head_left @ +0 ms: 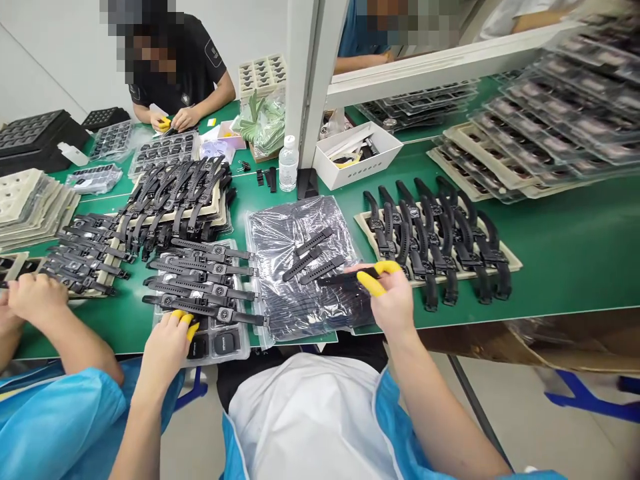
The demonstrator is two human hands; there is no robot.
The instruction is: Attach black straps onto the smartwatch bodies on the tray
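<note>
My right hand (393,303), yellow covers on its fingertips, pinches a black watch strap (345,275) above the plastic-wrapped bundle of straps. Several loose straps (321,269) lie on that clear bag (270,223). At the near end of a clear plastic tray (243,347), my left hand (167,343) has its yellow-covered fingers curled down; whatever is between them is hidden. Beside these fingers, dark square watch cases (225,342) sit in the tray's pockets. Watches with straps attached (215,291) lie in a row across the tray's upper part.
Strapped watches fill a beige tray (513,261) at right and stacked trays (173,193) at left. A water bottle (289,164) and white box (357,157) stand behind the bag. Tray stacks (565,127) rise at far right. Co-workers' hands are at left (37,297) and across the table (184,119).
</note>
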